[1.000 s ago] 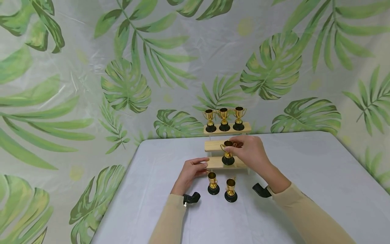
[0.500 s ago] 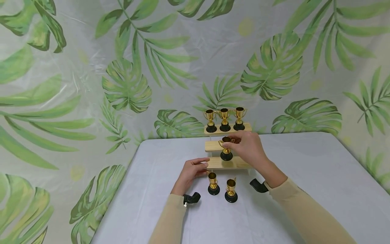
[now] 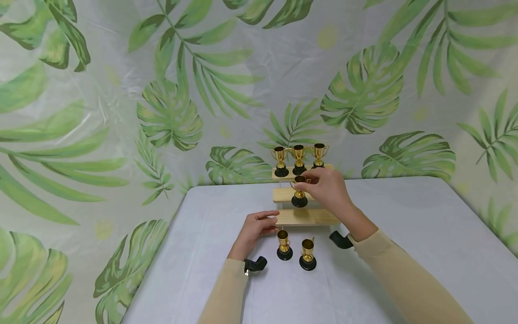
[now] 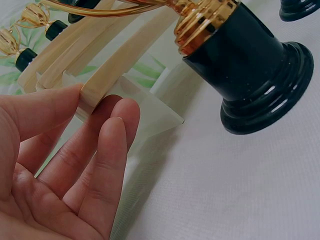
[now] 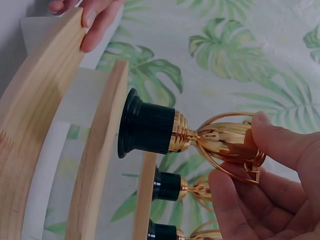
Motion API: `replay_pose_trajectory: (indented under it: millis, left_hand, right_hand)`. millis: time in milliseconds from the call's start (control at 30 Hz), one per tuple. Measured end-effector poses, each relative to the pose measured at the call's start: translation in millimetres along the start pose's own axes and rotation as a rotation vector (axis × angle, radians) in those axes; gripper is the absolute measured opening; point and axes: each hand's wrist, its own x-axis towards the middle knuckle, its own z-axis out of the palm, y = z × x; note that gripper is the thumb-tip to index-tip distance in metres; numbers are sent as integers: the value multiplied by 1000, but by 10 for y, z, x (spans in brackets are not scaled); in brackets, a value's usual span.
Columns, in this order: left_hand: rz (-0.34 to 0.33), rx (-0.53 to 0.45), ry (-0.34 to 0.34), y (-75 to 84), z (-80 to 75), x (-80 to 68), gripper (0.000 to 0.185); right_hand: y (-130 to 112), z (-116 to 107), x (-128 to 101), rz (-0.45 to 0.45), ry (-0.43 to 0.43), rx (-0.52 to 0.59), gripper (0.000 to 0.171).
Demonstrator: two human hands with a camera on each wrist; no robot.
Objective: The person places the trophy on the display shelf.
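Fingers of the right hand pinch a gold cup by its handle at frame centre — its black base sits on, or just over, the middle step of the wooden rack; contact cannot be told. In the right wrist view the cup shows its base against that step's board. Left hand, its grip loose and holding nothing, rests straight fingertips against the lowest step's left end. Three cups stand on the top step. Two more stand on the tabletop just below the rack — between the forearms.
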Motion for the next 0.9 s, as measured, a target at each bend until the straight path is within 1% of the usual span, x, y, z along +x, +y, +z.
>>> replay_pose_trajectory:
  millis: [333,533,700,900]
  left_hand:
    - [-13,-16,-7,9,-10,-6,29]
    - [0,-9,-3,15,-9,1,29]
    - [-11,-13,-1,17,-11,-1,28]
    - [-5,-11,-5,11,-6,5,28]
  right_hand:
    - [47,24,113,-21,9,12,38]
    - [45,17,174,-26,6,17,39]
    - [45,26,214,-20,-1,25,40]
    - [53,51,257,-27,2,19,40]
